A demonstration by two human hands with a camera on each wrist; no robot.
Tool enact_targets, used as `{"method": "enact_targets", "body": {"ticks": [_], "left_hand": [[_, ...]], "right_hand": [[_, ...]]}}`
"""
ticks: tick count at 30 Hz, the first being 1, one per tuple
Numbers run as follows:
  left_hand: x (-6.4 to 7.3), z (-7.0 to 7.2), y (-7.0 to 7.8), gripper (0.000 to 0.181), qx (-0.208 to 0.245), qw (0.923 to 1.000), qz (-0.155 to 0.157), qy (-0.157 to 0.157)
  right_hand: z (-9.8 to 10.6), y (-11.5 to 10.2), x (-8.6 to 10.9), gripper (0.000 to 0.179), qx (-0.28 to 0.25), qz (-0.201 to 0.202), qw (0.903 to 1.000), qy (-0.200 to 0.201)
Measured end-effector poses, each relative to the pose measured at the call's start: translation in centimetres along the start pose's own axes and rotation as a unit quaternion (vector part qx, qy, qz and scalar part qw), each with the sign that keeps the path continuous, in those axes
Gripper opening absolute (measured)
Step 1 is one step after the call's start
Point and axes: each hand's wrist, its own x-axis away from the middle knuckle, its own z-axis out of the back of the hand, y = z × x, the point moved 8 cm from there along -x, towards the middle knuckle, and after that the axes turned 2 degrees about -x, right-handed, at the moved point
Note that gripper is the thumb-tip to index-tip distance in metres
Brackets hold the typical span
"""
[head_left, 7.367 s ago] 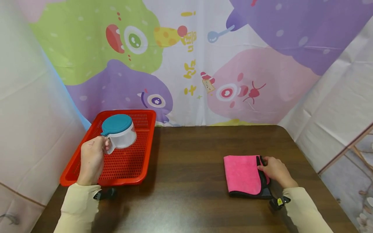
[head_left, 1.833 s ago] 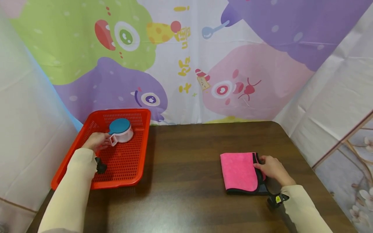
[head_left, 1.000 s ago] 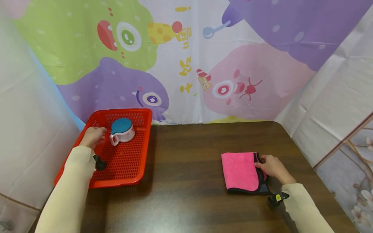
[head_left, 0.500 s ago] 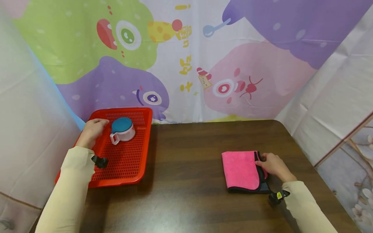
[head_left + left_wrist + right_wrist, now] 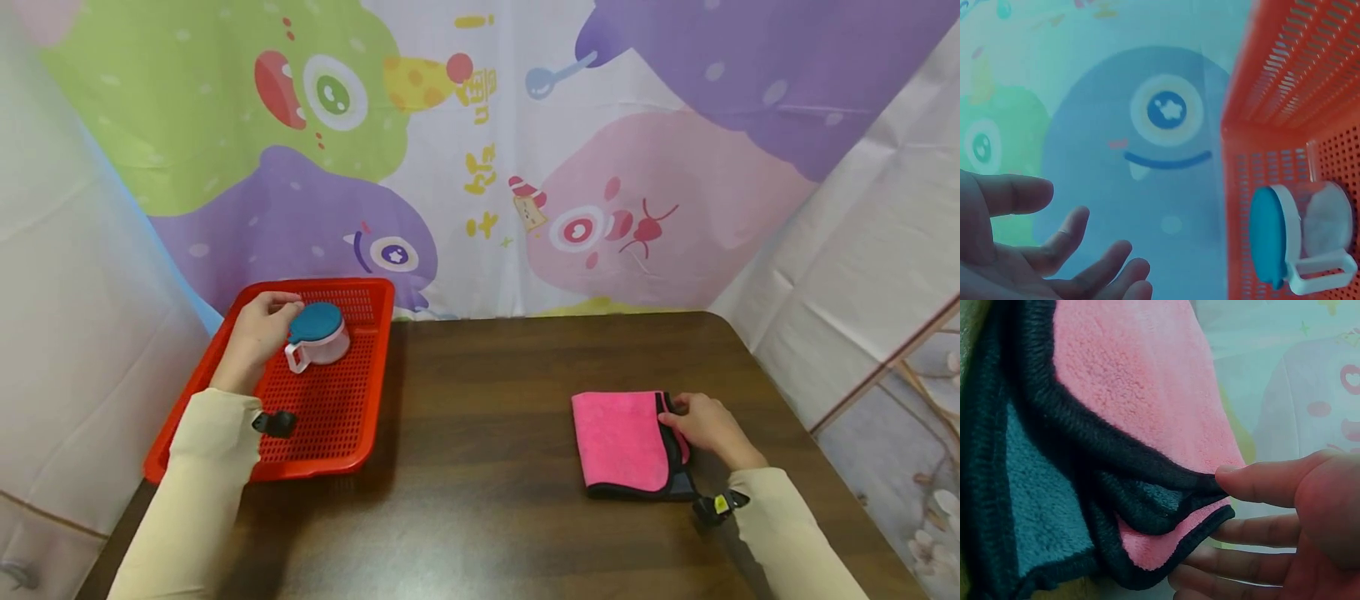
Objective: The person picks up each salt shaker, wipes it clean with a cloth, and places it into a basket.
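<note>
In the head view, a seasoning jar (image 5: 328, 348) with a clear body, white handle and blue lid (image 5: 316, 322) stands upright in the red basket (image 5: 372, 421). My left hand (image 5: 258, 329) is raised just left of the lid, fingers bent loosely and holding nothing; the left wrist view shows the hand (image 5: 1054, 250) apart from the jar (image 5: 1310, 231). On the right of the table lies a folded pink towel (image 5: 621, 440) with black edging. My right hand (image 5: 708, 427) pinches its right edge, the thumb on top and the fingers beneath, as the right wrist view shows.
A brown wooden table (image 5: 480, 500) carries the basket at its left. Behind it hangs a cartoon-printed curtain (image 5: 487, 275), with pale sheets on both sides. The basket's raised rim surrounds the jar.
Earlier my left hand held the jar by its handle above the basket; the jar now stands inside. The hand let go, drew left, then rose toward the lid. My right hand stays on the towel.
</note>
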Motion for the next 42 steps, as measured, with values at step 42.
{"method": "enact_targets", "body": {"ticks": [42], "left_hand": [[6.6,-8.3,3.0,0.047,-0.082,0.9906,-0.107,0.026]], "right_hand": [[1.4,-2.5,0.5,0.048,-0.025,0.045,0.9974,0.05]]}}
